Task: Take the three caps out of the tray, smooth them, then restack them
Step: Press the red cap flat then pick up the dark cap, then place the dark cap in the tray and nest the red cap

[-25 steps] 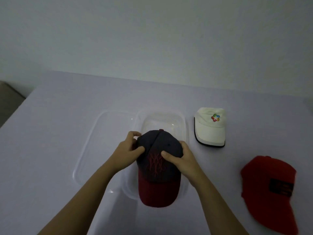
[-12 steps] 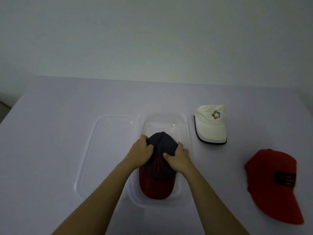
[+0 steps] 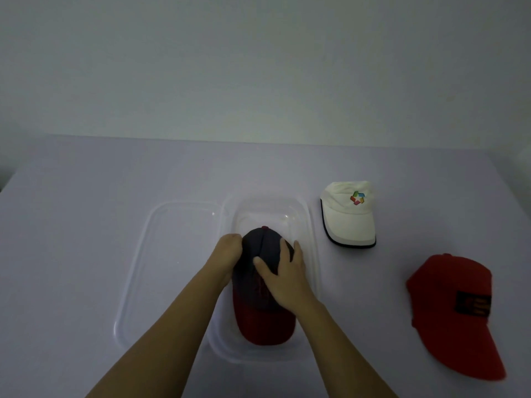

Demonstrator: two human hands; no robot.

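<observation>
Navy cap with dark red brim in the clear plastic tray, under both hands.

Beside the tray: a clear lid to the left, white cap and red cap apart on the right. Left hand curled against the crown's side; right hand spread flat, pressing on top.

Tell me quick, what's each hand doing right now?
Left hand: curled against the left side of the navy cap, gripping it.
Right hand: fingers spread, pressed flat on the cap's crown, not closed around it.
</observation>
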